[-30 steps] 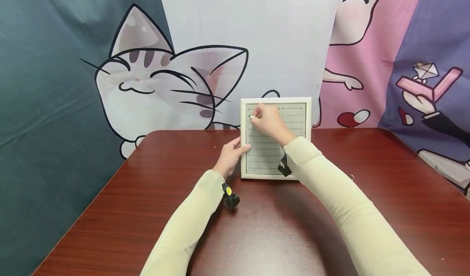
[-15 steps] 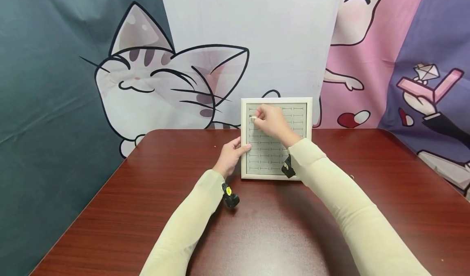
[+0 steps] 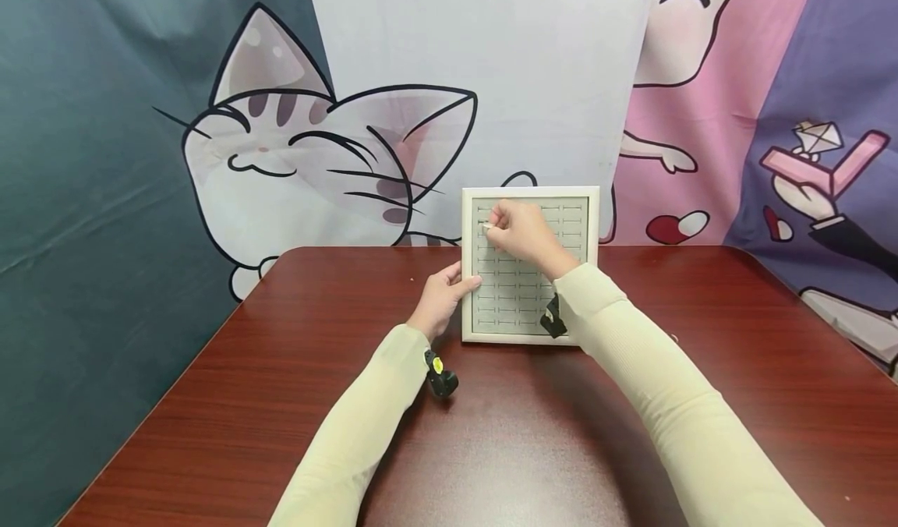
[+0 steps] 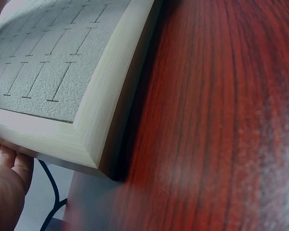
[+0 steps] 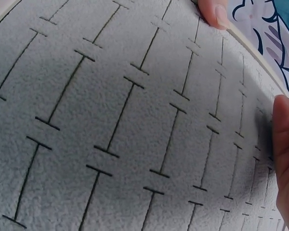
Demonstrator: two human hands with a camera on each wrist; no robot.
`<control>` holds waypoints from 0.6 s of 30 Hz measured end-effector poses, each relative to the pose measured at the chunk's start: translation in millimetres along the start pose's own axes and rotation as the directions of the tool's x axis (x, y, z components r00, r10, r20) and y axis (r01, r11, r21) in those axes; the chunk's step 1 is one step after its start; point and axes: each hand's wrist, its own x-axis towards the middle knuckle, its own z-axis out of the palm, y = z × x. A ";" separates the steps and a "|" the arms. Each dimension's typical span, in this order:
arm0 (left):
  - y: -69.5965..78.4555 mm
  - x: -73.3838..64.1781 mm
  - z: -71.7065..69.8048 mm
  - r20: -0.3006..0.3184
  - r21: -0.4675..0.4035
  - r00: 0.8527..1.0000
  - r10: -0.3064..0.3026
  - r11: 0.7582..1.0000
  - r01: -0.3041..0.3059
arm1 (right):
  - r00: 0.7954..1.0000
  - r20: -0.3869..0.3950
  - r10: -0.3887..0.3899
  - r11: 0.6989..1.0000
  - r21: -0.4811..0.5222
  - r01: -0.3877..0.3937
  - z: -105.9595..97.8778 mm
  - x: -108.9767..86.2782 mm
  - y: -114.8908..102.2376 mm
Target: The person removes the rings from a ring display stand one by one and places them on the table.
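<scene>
A white-framed ring display board (image 3: 505,297) with grey slotted padding stands upright on the table. My left hand (image 3: 438,301) grips its left edge, thumb on the front and fingers behind; in the left wrist view the left hand (image 4: 9,187) shows beside the pale frame (image 4: 106,77). My right hand (image 3: 522,231) pinches a small pale ring (image 3: 486,225) at the upper left slots. Whether the ring sits inside a slot cannot be made out. In the right wrist view, the right hand (image 5: 286,159) is at the right edge, hiding the ring.
The dark red wooden table (image 3: 337,293) carries the board near its far edge. A tiny ring-like item (image 3: 675,338) lies to the right, partly behind the right sleeve (image 3: 645,355). A cartoon-printed curtain (image 3: 547,67) hangs behind the table.
My right hand has shifted slightly right across the upper left of the board, still pinching the ring. The left hand keeps its grip on the edge.
</scene>
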 end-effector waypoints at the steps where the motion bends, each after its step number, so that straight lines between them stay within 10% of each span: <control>1: 0.1 0.0 0.2 0.006 0.001 1.000 0.002 1.000 -0.002 | 1.000 -0.003 -0.001 1.000 0.002 0.001 -0.4 -0.3 0.5; 18: -2.0 -0.6 1.1 -0.009 -0.008 1.000 0.005 1.000 -0.005 | 0.993 -0.024 0.112 0.990 0.092 -0.109 -21.5 -30.5 28.6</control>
